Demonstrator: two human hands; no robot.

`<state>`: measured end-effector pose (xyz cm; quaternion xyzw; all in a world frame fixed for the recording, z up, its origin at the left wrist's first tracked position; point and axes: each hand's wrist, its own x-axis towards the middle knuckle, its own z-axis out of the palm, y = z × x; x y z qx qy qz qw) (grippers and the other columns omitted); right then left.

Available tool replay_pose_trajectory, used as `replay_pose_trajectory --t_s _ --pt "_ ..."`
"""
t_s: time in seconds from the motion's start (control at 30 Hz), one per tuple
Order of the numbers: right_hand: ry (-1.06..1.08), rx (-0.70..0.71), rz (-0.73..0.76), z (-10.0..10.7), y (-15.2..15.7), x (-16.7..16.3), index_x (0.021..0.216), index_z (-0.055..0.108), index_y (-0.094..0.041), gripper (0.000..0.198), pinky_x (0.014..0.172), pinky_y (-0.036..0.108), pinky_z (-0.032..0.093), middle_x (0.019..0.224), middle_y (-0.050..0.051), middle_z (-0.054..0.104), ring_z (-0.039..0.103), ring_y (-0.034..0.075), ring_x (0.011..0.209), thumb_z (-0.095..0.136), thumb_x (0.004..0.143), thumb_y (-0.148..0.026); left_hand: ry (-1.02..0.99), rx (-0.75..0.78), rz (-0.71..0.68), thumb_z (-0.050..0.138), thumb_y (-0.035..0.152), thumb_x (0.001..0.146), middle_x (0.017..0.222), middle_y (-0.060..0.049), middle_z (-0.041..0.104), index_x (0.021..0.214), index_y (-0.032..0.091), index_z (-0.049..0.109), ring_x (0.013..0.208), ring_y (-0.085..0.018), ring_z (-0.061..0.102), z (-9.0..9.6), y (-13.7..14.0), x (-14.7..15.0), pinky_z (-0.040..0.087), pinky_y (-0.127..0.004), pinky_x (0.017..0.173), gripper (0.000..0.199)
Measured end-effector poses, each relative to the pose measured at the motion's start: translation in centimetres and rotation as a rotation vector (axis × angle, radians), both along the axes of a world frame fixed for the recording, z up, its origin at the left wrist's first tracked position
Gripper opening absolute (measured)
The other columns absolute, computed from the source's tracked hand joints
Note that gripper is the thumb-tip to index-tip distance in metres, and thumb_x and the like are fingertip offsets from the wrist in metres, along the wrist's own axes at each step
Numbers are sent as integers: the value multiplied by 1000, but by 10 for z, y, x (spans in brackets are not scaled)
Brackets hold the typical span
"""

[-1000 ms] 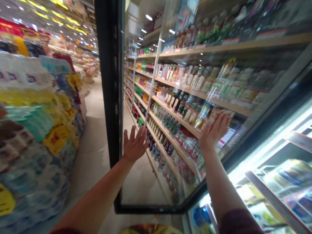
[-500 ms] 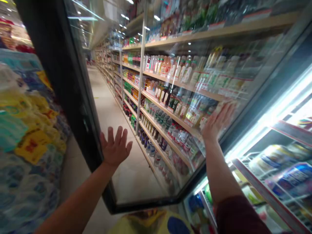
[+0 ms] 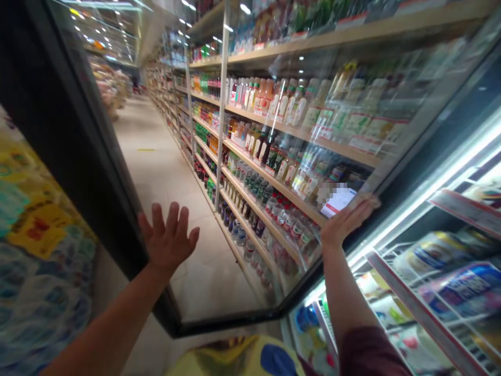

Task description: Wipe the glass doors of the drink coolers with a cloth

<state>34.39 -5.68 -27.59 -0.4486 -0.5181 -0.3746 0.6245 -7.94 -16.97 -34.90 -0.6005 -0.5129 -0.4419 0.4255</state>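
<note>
A glass door (image 3: 230, 321) with a thick black frame stands swung out in front of me. My left hand (image 3: 168, 237) is spread with its fingers up, by the door's left edge. Its palm faces the glass. My right hand (image 3: 348, 222) lies with its fingers stretched out against the glass near the right side of the frame. Anything under its palm is hidden. Just above this hand a white label (image 3: 340, 201) with a red stripe shows on the glass, partly pixelated.
Through the glass, long shelves of bottles (image 3: 270, 156) run beside a pale aisle floor (image 3: 156, 172). On the right is a lit cooler with wire racks (image 3: 426, 318) of packaged goods. Stacked wrapped packs (image 3: 47, 292) with a yellow sign (image 3: 37, 227) stand at the left.
My right hand has moved down along the glass, uncovering the white label. My left hand stays spread by the door edge. The view has turned slightly.
</note>
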Motion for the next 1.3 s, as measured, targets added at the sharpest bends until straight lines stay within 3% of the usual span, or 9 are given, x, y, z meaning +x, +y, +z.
replay_pose_trajectory --t_s 0.1,0.17,0.4,0.6,0.67,0.87,0.93,1.17,1.3 --pt "19 -4 10 59 24 31 154 29 5 61 122 54 24 156 34 31 26 34 152 26 105 -31 -35 -30 -5 57 42 94 158 -16 38 158 24 27 154 -35 5 -3 0 0 -1 -67 123 73" --pt "-23 -7 24 59 26 33 153 31 6 62 123 54 24 156 33 31 26 35 152 29 105 -33 -55 -50 -7 56 45 94 156 -16 40 157 24 29 154 -34 5 -5 -1 0 -2 -67 123 72" --pt "-53 -53 66 -64 -18 -19 162 19 -16 65 117 63 32 160 25 31 30 41 149 37 101 -28 -83 -112 27 52 48 95 153 -18 45 150 17 42 154 -36 7 -6 -2 5 -4 -67 122 64" --pt "-4 -111 82 13 -11 -31 160 20 -6 63 118 69 24 162 27 23 18 41 153 28 102 -29 -65 -84 28 50 48 98 158 -10 40 151 19 40 155 -31 2 -4 -3 6 -6 -62 123 61" --pt "-58 -143 91 16 -16 -51 160 20 -7 63 115 71 27 162 26 24 19 40 153 29 102 -31 -57 -82 22 50 48 98 158 -10 39 150 20 40 155 -30 1 -4 -3 6 -6 -62 124 60" --pt "-538 -151 207 -114 -59 -108 148 48 -21 52 114 57 35 138 17 60 43 33 141 49 96 -27 -110 -99 18 49 50 98 153 -12 47 145 19 49 155 -31 2 -5 -1 5 -4 -63 123 56" --pt "-613 -169 253 -132 -66 -110 140 57 -29 47 115 48 36 128 10 67 50 27 134 54 93 -26 -95 -96 13 51 47 98 152 -13 47 146 18 48 154 -30 2 -3 -1 5 -5 -61 124 56" --pt "-279 -234 164 -19 -43 -119 157 32 -10 64 119 62 21 156 23 38 23 38 152 41 99 -38 -21 -55 20 48 41 101 158 -12 38 148 13 44 154 -28 -3 4 -5 10 -6 -55 125 55" --pt "-402 -231 209 -55 -61 -150 152 43 -14 59 120 56 19 153 20 46 25 36 151 49 97 -35 37 -12 65 48 40 100 158 -13 38 150 14 44 154 -29 1 7 -8 13 0 -56 126 56"
